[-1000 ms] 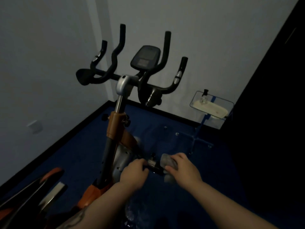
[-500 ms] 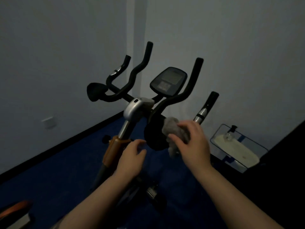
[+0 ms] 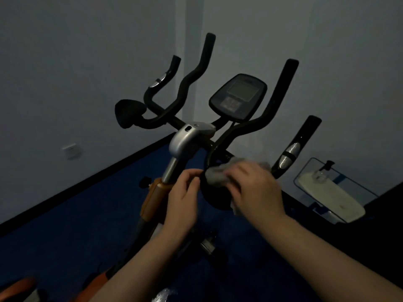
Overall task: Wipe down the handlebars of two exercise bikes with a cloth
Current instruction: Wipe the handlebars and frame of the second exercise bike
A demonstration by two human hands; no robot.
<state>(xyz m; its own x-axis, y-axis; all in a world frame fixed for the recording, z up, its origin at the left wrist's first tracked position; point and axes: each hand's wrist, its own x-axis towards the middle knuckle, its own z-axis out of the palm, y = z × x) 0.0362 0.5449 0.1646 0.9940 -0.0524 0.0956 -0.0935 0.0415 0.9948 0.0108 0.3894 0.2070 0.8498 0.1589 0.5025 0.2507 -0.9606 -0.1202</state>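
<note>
An exercise bike stands in front of me with black handlebars [image 3: 192, 77], a grey console [image 3: 238, 95] and a silver stem clamp [image 3: 185, 139]. My right hand [image 3: 255, 188] presses a grey cloth [image 3: 216, 174] onto the black elbow pad at the right end of the bars. The cloth is bunched under the fingers and partly hidden. My left hand [image 3: 182, 197] sits just left of the pad, fingers curled against its edge and the silver post [image 3: 172, 168]. The left elbow pad [image 3: 128, 112] and the outer right grip [image 3: 298, 144] are untouched.
Grey walls meet in a corner behind the bike, with a wall socket [image 3: 70, 150] low on the left. A glass side table [image 3: 335, 188] with a small bottle and a white tray stands at the right. Blue floor. Orange parts of another machine [image 3: 17, 288] show bottom left.
Both hands rose from low near the bike's frame to the handlebars. My right hand brought the cloth onto the right elbow pad; the view came closer.
</note>
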